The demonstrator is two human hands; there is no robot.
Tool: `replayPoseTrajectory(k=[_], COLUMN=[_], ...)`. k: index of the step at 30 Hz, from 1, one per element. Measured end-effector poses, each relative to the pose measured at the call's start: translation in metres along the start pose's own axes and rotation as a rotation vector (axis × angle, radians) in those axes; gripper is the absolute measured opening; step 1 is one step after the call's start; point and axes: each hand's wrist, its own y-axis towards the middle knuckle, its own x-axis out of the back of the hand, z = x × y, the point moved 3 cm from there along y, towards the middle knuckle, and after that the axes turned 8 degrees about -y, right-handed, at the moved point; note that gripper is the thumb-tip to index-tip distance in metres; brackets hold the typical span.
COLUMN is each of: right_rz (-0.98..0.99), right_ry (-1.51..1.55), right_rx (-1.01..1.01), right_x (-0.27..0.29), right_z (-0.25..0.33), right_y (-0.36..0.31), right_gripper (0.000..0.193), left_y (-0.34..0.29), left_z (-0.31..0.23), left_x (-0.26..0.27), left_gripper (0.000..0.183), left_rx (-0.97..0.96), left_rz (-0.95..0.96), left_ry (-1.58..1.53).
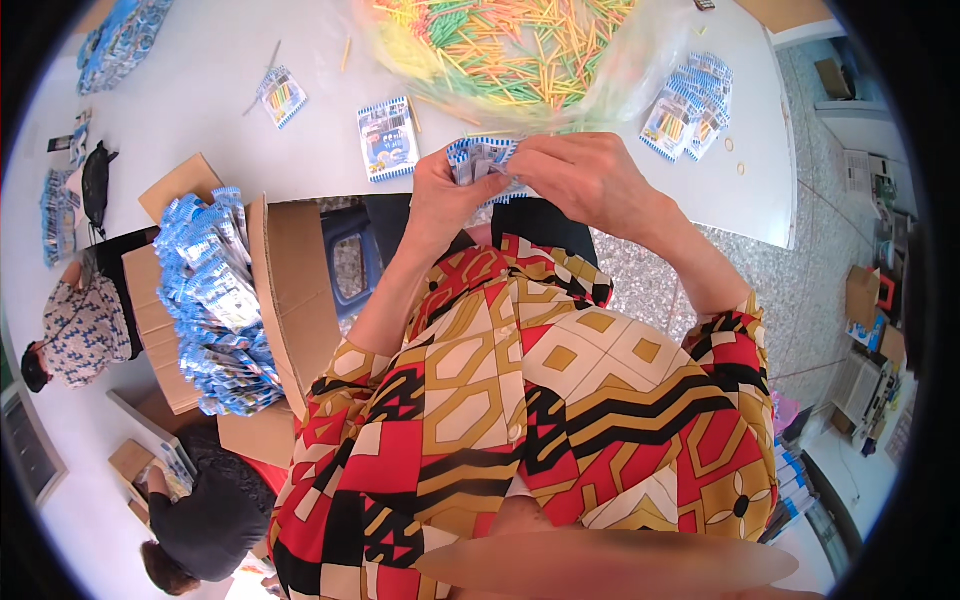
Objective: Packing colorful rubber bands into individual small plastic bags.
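Note:
My left hand (440, 205) pinches one side of a small blue-and-white plastic packet (482, 152) at the table's near edge. On the other side, the fingers of my right hand (585, 180) are closed at the packet's top edge and partly hide it. Just beyond my hands lies a large clear plastic bag (645, 85), spread wide and full of thin sticks (540, 60) in pink, yellow, orange and green. A flat blue-and-white packet (388, 145) rests on the table left of my hands. Whether sticks are inside the held packet I cannot tell.
More packets (690, 105) overlap at the table's right, near two rubber bands (729, 145). Farther left lies a single packet (282, 97). An open cardboard box (290, 280) heaped with blue packets (215, 290) stands at my left. Two people (215, 500) (90, 325) are beyond it.

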Motion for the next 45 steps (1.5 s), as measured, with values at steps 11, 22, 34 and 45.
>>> replayPoseTrajectory(k=[11,22,34,45], right_rz=[-0.017,-0.012,0.145,0.373], right_ry=[0.262,0.728,0.027,-0.188], right_rx=[-0.206,-0.516,-0.355,-0.180], right_x=[-0.009,-0.026,-0.065,-0.109], right_z=[-0.013,-0.080,-0.143,-0.175], right_y=[0.006,0.032,0.035,0.080], right_gripper=[0.014,0.013,0.027,0.029], left_y=[-0.003,0.014,0.008,0.005], left_z=[-0.001,-0.010,-0.020,-0.017], left_x=[0.005,0.017,0.045,0.038], left_gripper=[0.015,0.016,0.027,0.027], left_rx=[0.212,0.013,-0.043,-0.032], left_rz=[0.030,-0.128,-0.282,-0.269], left_ry=[-0.079,-0.116,-0.252,-0.246])
